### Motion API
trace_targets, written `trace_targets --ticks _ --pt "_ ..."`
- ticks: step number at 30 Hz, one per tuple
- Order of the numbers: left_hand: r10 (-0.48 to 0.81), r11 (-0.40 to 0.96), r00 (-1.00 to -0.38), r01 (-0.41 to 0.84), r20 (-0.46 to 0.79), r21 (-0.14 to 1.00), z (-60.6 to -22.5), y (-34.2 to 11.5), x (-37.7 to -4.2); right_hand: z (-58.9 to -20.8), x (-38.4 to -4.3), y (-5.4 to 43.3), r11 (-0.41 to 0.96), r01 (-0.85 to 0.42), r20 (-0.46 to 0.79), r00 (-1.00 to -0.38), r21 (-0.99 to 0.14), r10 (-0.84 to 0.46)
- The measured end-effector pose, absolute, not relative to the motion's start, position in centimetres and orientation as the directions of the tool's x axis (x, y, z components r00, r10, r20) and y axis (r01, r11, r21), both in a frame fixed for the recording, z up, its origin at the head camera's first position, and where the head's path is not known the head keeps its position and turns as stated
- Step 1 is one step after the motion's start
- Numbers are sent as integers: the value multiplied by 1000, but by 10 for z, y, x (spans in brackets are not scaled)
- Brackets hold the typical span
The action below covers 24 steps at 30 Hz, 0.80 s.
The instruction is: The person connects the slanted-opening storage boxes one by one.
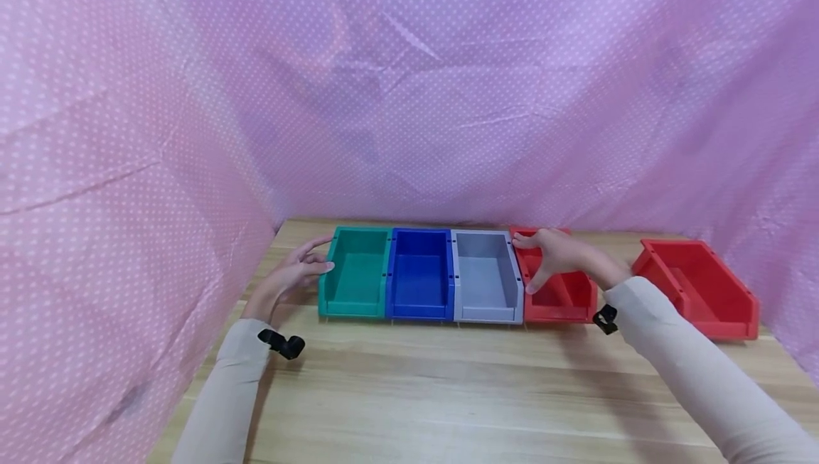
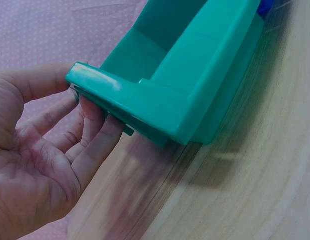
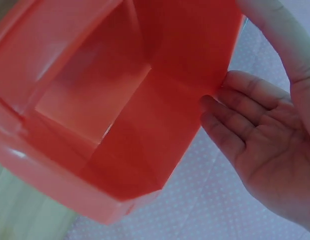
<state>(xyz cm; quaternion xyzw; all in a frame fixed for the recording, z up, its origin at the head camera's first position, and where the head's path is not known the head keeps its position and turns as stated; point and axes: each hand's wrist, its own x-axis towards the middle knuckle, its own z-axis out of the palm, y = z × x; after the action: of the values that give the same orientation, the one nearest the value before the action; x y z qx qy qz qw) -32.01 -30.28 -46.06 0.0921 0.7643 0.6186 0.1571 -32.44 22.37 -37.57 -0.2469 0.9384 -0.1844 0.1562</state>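
Four open-front plastic bins stand side by side: a green bin (image 1: 357,272), a blue bin (image 1: 419,272), a grey bin (image 1: 484,276) and a red bin (image 1: 559,308). At the row's left end my left hand (image 1: 296,273) pinches the green bin's side rim. The left wrist view has its thumb on top of the lip and its fingers underneath. My right hand (image 1: 559,254) reaches over the red bin, thumb and fingertips spread along the edge beside the grey bin. In the right wrist view, straight fingers (image 3: 227,112) touch a red bin's edge (image 3: 190,145).
A second red bin (image 1: 710,293) sits apart at the right, turned at an angle, close beside my right forearm. The wooden table (image 1: 409,393) extends in front of the row. Pink dotted cloth (image 1: 409,94) hangs behind and along both sides.
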Motion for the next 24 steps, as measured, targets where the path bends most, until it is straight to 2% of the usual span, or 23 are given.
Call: trace_targets --ticks 14,24 --pt "308 234 -940 -74 -146 969 -460 -299 -321 -382 -327 230 806 -362 -214 -838 -468 -501" --pt "285 251 -947 -77 -149 965 -459 -297 -320 -387 -330 233 789 -400 -178 -831 -467 -527"
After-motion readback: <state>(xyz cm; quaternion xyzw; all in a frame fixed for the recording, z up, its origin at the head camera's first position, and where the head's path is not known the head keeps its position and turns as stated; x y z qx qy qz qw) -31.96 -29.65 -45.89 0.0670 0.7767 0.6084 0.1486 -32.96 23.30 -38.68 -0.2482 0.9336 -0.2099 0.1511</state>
